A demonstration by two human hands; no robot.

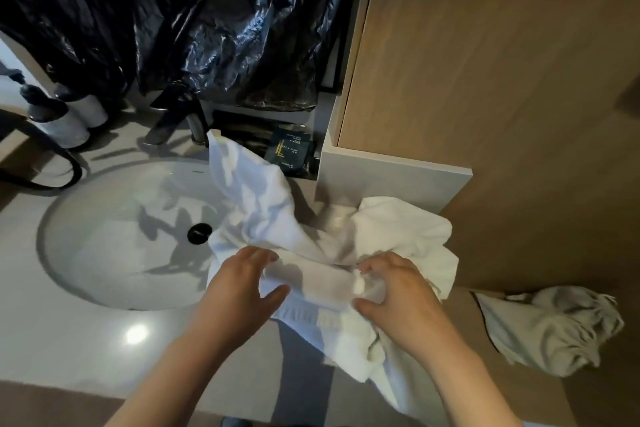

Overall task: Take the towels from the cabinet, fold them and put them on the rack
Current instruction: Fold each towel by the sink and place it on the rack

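Observation:
A large white towel point(277, 215) lies crumpled over the right side of the sink and the counter, its lower end hanging over the front edge. My left hand point(242, 284) pinches a fold of it between thumb and fingers. To the right, my right hand point(394, 291) grips a bunched part of the same towel with curled fingers. A second, greyish white towel point(550, 329) lies crumpled on the wooden surface at the lower right, apart from both hands.
An oval white sink point(114, 239) with a black drain point(199, 231) fills the left of the counter, a dark tap point(173, 121) behind it. Black plastic sheeting point(194, 21) hangs at the back. A wooden cabinet point(485, 62) rises on the right. Dispenser bottles point(62, 118) stand at far left; dark packets point(290, 152) behind the towel.

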